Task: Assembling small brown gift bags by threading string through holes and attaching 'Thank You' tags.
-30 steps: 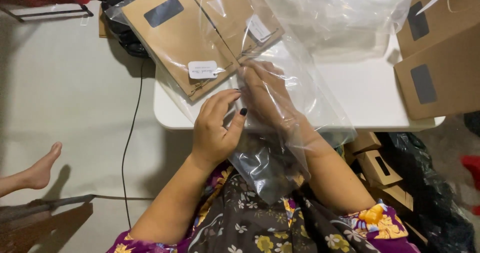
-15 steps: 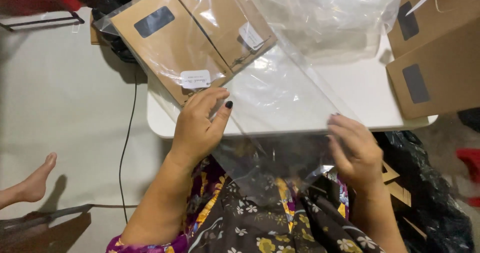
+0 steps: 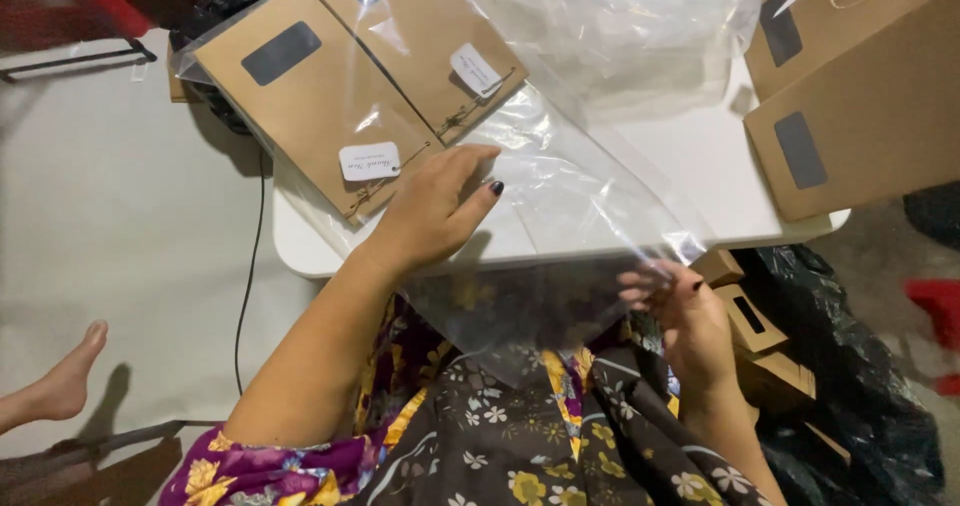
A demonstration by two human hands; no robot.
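My left hand (image 3: 432,206) lies flat on a clear plastic bag (image 3: 565,191) at the near edge of the small white table (image 3: 700,166), fingers spread, pressing the bag down just beside a brown paper package (image 3: 310,96) with a white tag. My right hand (image 3: 680,311) is below the table edge and pinches the bag's lower open end, which hangs over my lap. A second brown package (image 3: 420,26) lies behind the first, both wrapped in clear plastic.
More brown paper bags with dark windows (image 3: 860,126) lie at the table's right. Crumpled clear plastic (image 3: 620,26) fills the back. Small brown boxes (image 3: 745,316) and a black plastic bag (image 3: 860,396) sit on the floor right. A bare foot (image 3: 65,381) and a black cable (image 3: 250,266) are at left.
My right hand has left the left hand, moved right and down off the table, and pulled the clear bag open and flat. The left hand slid slightly right on the bag.
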